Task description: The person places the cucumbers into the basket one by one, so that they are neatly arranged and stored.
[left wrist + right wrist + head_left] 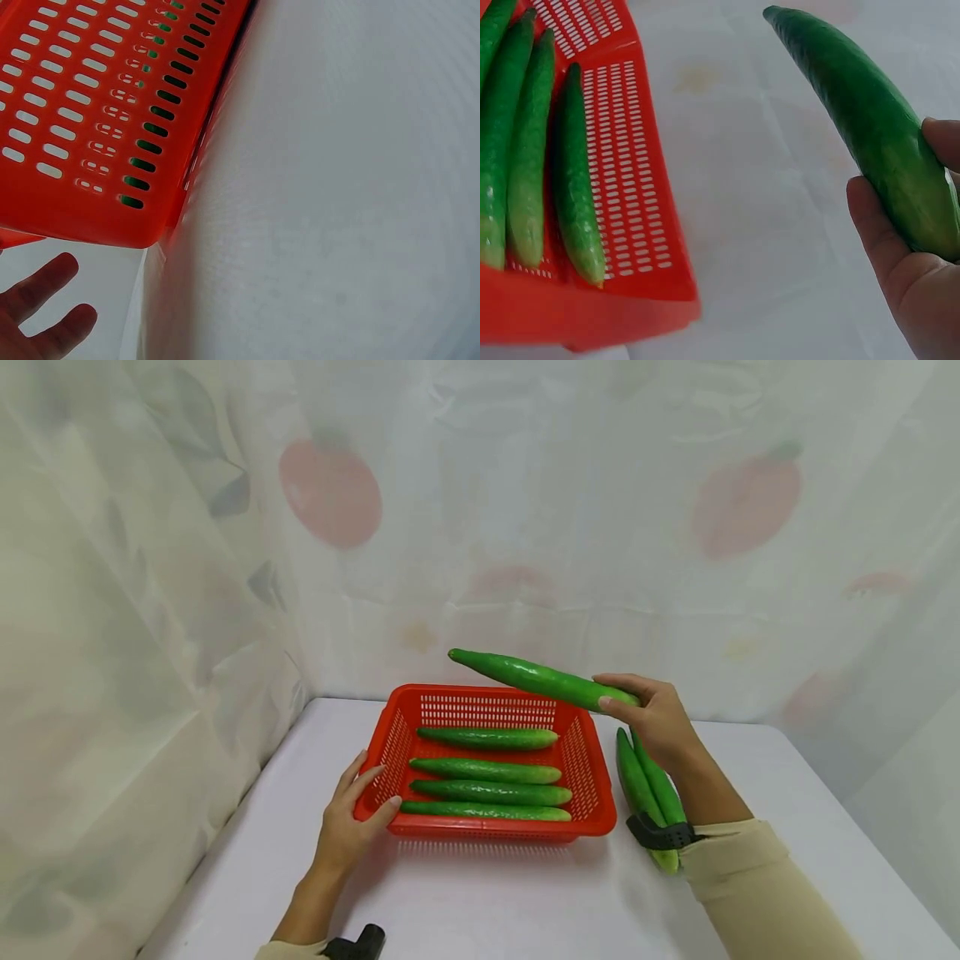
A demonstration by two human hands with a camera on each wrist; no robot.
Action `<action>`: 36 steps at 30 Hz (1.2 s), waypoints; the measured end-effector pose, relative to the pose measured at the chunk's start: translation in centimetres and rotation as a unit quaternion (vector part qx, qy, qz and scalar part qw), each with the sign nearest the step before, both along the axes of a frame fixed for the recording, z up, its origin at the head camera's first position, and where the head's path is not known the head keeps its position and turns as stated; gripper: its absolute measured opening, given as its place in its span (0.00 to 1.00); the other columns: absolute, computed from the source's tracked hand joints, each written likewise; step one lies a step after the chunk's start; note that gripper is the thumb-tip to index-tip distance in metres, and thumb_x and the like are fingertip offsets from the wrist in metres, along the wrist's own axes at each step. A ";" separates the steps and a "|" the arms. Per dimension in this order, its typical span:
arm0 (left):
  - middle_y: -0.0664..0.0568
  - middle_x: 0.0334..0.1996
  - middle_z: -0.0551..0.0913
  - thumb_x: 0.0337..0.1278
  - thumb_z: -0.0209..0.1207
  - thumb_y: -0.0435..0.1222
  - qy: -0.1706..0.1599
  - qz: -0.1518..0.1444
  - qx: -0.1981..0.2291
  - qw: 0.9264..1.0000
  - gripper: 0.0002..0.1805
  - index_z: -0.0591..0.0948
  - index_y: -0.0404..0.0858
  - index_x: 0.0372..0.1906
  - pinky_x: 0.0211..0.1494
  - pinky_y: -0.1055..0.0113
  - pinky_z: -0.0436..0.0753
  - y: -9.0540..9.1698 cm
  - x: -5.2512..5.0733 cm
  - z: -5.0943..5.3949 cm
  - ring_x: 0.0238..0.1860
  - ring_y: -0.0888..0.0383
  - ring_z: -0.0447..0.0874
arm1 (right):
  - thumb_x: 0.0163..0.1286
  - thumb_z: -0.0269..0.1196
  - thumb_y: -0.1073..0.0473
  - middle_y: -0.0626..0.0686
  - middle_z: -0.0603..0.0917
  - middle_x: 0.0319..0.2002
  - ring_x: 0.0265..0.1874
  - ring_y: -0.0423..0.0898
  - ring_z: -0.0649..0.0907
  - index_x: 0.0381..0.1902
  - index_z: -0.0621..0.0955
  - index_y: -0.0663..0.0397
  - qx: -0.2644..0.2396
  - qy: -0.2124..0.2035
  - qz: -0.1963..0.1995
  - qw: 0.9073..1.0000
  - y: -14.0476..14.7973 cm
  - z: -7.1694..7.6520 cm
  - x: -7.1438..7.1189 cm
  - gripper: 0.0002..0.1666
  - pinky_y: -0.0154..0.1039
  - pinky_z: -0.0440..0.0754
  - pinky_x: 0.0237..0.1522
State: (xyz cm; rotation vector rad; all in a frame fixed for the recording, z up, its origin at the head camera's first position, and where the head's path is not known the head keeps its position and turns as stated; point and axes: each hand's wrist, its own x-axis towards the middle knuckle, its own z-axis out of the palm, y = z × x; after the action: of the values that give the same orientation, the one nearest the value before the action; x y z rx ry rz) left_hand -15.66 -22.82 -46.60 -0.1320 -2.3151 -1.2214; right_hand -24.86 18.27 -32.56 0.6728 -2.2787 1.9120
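Observation:
My right hand (pixel 651 717) grips a green cucumber (pixel 528 678) by its paler end, thumb on one side and fingers on the other. Raised above the back right of a red plastic basket (pixel 491 833), the cucumber slants with its thin tip up to the left. Several cucumbers (pixel 576 180) lie side by side inside the basket. My left hand (pixel 351 817) rests at the basket's left front corner, its fingers spread and fairly straight at the rim. In the left wrist view, two fingertips (pixel 46 279) show close to the slotted basket wall (pixel 82 97).
Two more cucumbers (pixel 651 785) lie on the white table (pixel 480 910) right of the basket, partly hidden beneath my right wrist. Pale fruit-printed sheeting (pixel 525 527) hangs behind the table and along both sides.

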 end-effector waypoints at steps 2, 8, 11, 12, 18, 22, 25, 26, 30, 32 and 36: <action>0.51 0.70 0.63 0.52 0.68 0.40 0.000 -0.001 0.001 1.000 0.28 0.78 0.38 0.59 0.56 0.84 0.62 0.0 0.0 0.0 0.68 0.48 0.62 | 0.68 0.63 0.63 0.60 0.77 0.54 0.47 0.49 0.78 0.58 0.76 0.71 0.010 -0.004 0.003 1.000 -0.4 -0.3 -0.4 0.23 0.34 0.78 0.46; 0.51 0.70 0.63 0.52 0.68 0.40 0.001 -0.003 0.000 1.000 0.28 0.78 0.38 0.60 0.54 0.83 0.64 0.0 0.0 0.0 0.67 0.47 0.63 | 0.68 0.64 0.61 0.61 0.78 0.54 0.48 0.50 0.78 0.57 0.78 0.67 0.036 -0.015 0.012 0.999 -1.5 -1.1 -1.3 0.23 0.35 0.79 0.45; 0.50 0.70 0.63 0.52 0.68 0.40 0.004 -0.002 -0.001 1.000 0.28 0.78 0.38 0.59 0.54 0.83 0.64 0.0 0.0 0.0 0.67 0.48 0.63 | 0.67 0.64 0.63 0.62 0.78 0.54 0.48 0.51 0.78 0.57 0.78 0.67 0.029 -0.019 0.025 0.999 -2.2 -1.5 -1.8 0.22 0.36 0.79 0.44; 0.51 0.70 0.63 0.52 0.68 0.40 0.004 -0.002 -0.002 1.000 0.28 0.78 0.38 0.59 0.54 0.83 0.64 0.0 0.0 0.0 0.68 0.48 0.63 | 0.67 0.64 0.63 0.62 0.78 0.54 0.48 0.51 0.78 0.57 0.78 0.67 0.027 -0.019 0.029 0.999 -2.5 -1.6 -2.0 0.22 0.36 0.79 0.45; 0.50 0.71 0.62 0.52 0.68 0.41 -0.001 -0.002 -0.003 1.000 0.28 0.78 0.38 0.60 0.53 0.82 0.65 -0.2 0.0 0.1 0.68 0.47 0.62 | 0.67 0.63 0.64 0.62 0.79 0.52 0.47 0.53 0.79 0.56 0.79 0.67 0.021 -0.030 0.060 0.998 -3.9 -2.2 -2.9 0.20 0.39 0.79 0.45; 0.50 0.70 0.63 0.52 0.68 0.41 -0.001 -0.003 -0.001 1.000 0.28 0.78 0.38 0.60 0.53 0.82 0.65 -0.1 0.1 0.0 0.68 0.47 0.62 | 0.67 0.63 0.64 0.61 0.80 0.51 0.47 0.53 0.79 0.56 0.79 0.66 0.021 -0.043 0.074 0.996 -4.6 -2.6 -3.4 0.21 0.46 0.78 0.49; 0.51 0.70 0.63 0.52 0.68 0.40 0.001 -0.005 0.002 1.000 0.28 0.78 0.38 0.60 0.54 0.83 0.65 -0.1 0.0 -0.1 0.68 0.47 0.62 | 0.66 0.64 0.64 0.62 0.81 0.51 0.48 0.53 0.79 0.56 0.79 0.67 0.023 -0.051 0.083 0.995 -5.0 -3.1 -3.8 0.22 0.50 0.76 0.52; 0.51 0.70 0.63 0.52 0.68 0.40 0.001 -0.005 0.002 1.000 0.28 0.78 0.38 0.60 0.54 0.83 0.65 -0.1 0.0 -0.1 0.68 0.47 0.62 | 0.66 0.64 0.64 0.63 0.80 0.52 0.51 0.55 0.78 0.56 0.78 0.68 0.025 -0.055 0.083 0.995 -5.1 -3.3 -3.9 0.22 0.52 0.75 0.54; 0.51 0.70 0.63 0.52 0.68 0.40 0.000 -0.006 0.003 1.000 0.28 0.78 0.38 0.60 0.54 0.82 0.65 0.0 0.0 -0.1 0.68 0.48 0.62 | 0.65 0.65 0.65 0.64 0.77 0.57 0.59 0.57 0.73 0.56 0.79 0.68 0.046 -0.063 0.078 0.994 -5.5 -3.9 -4.3 0.22 0.53 0.71 0.58; 0.51 0.71 0.62 0.52 0.68 0.41 -0.002 -0.006 0.002 1.000 0.28 0.78 0.38 0.60 0.54 0.82 0.65 0.0 0.0 -0.1 0.68 0.48 0.62 | 0.66 0.64 0.67 0.65 0.76 0.57 0.59 0.60 0.72 0.56 0.78 0.69 0.054 -0.073 0.079 0.993 -5.8 -4.2 -4.6 0.21 0.54 0.71 0.58; 0.52 0.71 0.62 0.53 0.68 0.41 -0.004 -0.003 0.001 1.000 0.28 0.78 0.39 0.60 0.55 0.82 0.64 -0.1 0.0 -0.1 0.68 0.49 0.61 | 0.66 0.62 0.68 0.66 0.77 0.56 0.56 0.60 0.74 0.57 0.77 0.70 0.075 -0.077 0.091 0.990 -6.3 -4.8 -5.1 0.21 0.55 0.73 0.55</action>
State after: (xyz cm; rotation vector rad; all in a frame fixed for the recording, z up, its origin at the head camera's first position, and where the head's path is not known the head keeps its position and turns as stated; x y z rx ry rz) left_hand -15.69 -22.88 -46.67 -0.1339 -2.3218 -1.2285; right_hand -29.98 12.02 -37.37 0.8019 -2.5576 1.9447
